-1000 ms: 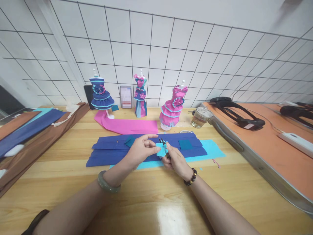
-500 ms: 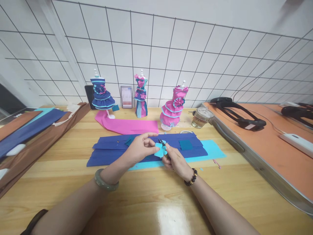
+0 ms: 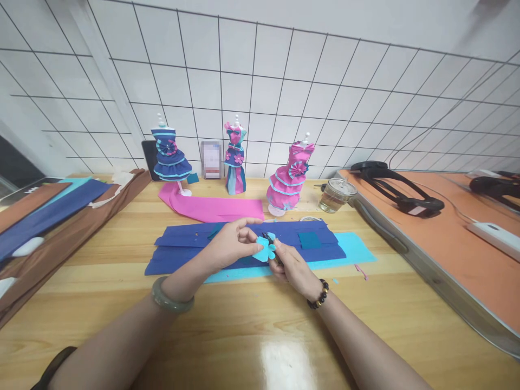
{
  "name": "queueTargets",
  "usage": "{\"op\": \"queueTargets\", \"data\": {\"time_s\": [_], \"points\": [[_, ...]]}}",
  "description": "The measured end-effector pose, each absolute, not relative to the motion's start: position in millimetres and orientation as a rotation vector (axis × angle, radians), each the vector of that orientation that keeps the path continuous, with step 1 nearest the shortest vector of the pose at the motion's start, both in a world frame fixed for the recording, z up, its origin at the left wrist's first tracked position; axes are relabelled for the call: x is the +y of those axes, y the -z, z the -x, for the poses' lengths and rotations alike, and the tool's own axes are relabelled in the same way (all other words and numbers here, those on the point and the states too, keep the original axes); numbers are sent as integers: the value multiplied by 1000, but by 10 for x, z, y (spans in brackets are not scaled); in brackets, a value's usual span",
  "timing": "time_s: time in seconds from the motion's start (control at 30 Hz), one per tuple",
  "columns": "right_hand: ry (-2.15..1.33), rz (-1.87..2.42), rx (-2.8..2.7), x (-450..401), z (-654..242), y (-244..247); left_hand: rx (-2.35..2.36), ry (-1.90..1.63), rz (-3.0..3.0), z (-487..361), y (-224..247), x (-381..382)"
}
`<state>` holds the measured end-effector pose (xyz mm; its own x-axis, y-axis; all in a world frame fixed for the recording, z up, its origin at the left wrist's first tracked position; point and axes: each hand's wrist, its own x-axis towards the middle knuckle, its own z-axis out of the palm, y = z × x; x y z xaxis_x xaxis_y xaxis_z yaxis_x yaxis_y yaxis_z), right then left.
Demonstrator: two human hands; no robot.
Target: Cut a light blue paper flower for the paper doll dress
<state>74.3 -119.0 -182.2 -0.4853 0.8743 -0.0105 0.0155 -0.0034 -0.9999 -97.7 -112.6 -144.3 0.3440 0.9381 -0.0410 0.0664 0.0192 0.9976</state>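
Observation:
Between thumb and fingers, my left hand (image 3: pixel 233 242) pinches a small light blue paper piece (image 3: pixel 263 251) with petal-like lobes on its right side. My right hand (image 3: pixel 296 269) is closed on a small cutting tool that looks like thread snips (image 3: pixel 268 237); its dark blades lie against the paper and its handle is mostly hidden in the palm. Beneath both hands spread dark blue crepe paper strips (image 3: pixel 174 257), over a light blue sheet (image 3: pixel 355 248). A teal paper square (image 3: pixel 309 240) rests on the dark blue paper to the right.
Three small dress forms in paper dresses, blue (image 3: pixel 173 162), mixed-colour (image 3: pixel 235 162) and pink (image 3: pixel 288 179), line the back. A pink paper strip (image 3: pixel 219 208) lies before them. A lidded glass (image 3: pixel 337 195) stands right, beside an orange surface (image 3: pixel 459 244). Folded papers (image 3: pixel 52 216) lie left.
The light blue paper has turned and shifted slightly left in my left hand, showing its cut lobes more plainly. My right hand and the tool have barely moved.

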Motion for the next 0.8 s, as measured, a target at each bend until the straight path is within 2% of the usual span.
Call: {"op": "queueTargets", "data": {"time_s": [0.8], "points": [[-1491, 928, -1494, -1141, -750, 1811, 1016, -801, -1425, 1106, 1470, -1077]]}}
